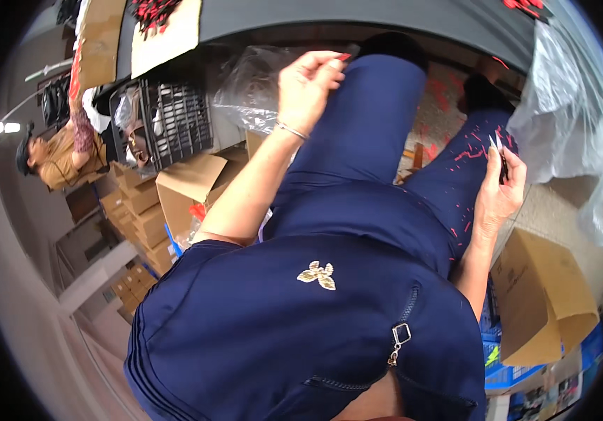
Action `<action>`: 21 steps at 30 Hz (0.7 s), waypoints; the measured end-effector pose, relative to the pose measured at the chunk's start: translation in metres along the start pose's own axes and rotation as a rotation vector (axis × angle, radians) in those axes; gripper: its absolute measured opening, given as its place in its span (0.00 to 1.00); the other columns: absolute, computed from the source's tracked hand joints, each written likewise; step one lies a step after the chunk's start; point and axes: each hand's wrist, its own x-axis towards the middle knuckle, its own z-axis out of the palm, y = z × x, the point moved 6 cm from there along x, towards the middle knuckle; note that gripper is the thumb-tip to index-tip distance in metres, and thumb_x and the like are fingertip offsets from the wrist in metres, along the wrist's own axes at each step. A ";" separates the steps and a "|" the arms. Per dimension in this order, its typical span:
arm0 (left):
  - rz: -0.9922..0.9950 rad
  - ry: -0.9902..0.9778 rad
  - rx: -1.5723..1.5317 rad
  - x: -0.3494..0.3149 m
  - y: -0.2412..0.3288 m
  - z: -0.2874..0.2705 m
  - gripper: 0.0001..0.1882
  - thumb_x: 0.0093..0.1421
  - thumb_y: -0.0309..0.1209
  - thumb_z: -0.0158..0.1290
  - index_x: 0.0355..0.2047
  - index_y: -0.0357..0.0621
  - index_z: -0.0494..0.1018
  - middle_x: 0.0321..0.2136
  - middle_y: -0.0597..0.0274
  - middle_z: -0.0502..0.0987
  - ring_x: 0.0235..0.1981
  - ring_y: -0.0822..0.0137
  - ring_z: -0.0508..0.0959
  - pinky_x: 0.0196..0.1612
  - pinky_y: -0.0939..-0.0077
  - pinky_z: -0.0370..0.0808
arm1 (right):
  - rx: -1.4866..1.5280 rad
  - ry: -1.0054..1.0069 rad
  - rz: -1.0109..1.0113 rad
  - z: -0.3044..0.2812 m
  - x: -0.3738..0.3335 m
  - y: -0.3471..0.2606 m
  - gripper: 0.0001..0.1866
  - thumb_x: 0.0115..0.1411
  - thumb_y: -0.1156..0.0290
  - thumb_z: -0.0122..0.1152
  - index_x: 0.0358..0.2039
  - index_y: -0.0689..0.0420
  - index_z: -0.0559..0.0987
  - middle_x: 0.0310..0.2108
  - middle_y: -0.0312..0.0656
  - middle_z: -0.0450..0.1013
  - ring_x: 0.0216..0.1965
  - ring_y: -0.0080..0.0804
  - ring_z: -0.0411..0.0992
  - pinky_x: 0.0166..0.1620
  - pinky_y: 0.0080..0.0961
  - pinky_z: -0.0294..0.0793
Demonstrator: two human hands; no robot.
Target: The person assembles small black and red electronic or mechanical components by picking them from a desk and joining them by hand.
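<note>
My left hand (303,88) is raised over my left thigh, close to the table edge. Its thumb and fingers pinch a small red piece (344,57), too small to make out in full. Over my other thigh, my right hand (497,200) is closed around small thread snips (496,145) with two pointed silver blades, slightly apart. Short red thread scraps (480,149) lie scattered over the dark blue trousers beside the snips.
A dark table (280,15) spans the front, with a pile of red and black pieces (154,15) on cardboard. Clear plastic (554,98) hangs at right. A black crate (175,123) and open cartons (537,295) flank me. Another person (70,158) stands far left.
</note>
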 end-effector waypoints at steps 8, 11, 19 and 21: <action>-0.001 0.431 0.372 0.036 -0.127 -0.184 0.08 0.61 0.27 0.53 0.38 0.36 0.77 0.34 0.56 0.81 0.31 0.69 0.80 0.37 0.78 0.76 | -0.097 -0.034 -0.041 0.020 0.002 0.002 0.11 0.57 0.69 0.67 0.37 0.61 0.79 0.32 0.38 0.78 0.32 0.22 0.74 0.39 0.19 0.73; -0.277 0.238 1.157 0.033 -0.175 -0.208 0.16 0.60 0.38 0.47 0.36 0.40 0.79 0.38 0.50 0.79 0.41 0.50 0.79 0.47 0.62 0.74 | -0.125 -0.054 -0.044 0.025 0.004 0.002 0.12 0.57 0.68 0.67 0.37 0.61 0.78 0.32 0.38 0.78 0.32 0.22 0.74 0.39 0.20 0.73; -0.442 -0.112 1.171 -0.005 -0.187 -0.190 0.16 0.60 0.41 0.51 0.35 0.41 0.78 0.27 0.52 0.80 0.30 0.63 0.79 0.40 0.70 0.75 | -0.250 -0.081 -0.057 0.025 0.010 -0.008 0.11 0.57 0.68 0.65 0.37 0.61 0.78 0.31 0.40 0.77 0.30 0.26 0.75 0.37 0.22 0.74; -0.314 -0.217 0.964 -0.008 -0.139 -0.155 0.13 0.60 0.35 0.52 0.34 0.38 0.79 0.25 0.58 0.80 0.28 0.73 0.77 0.37 0.76 0.74 | -0.180 -0.056 -0.133 0.027 0.012 0.005 0.13 0.54 0.68 0.68 0.37 0.61 0.78 0.32 0.42 0.77 0.32 0.29 0.75 0.39 0.24 0.74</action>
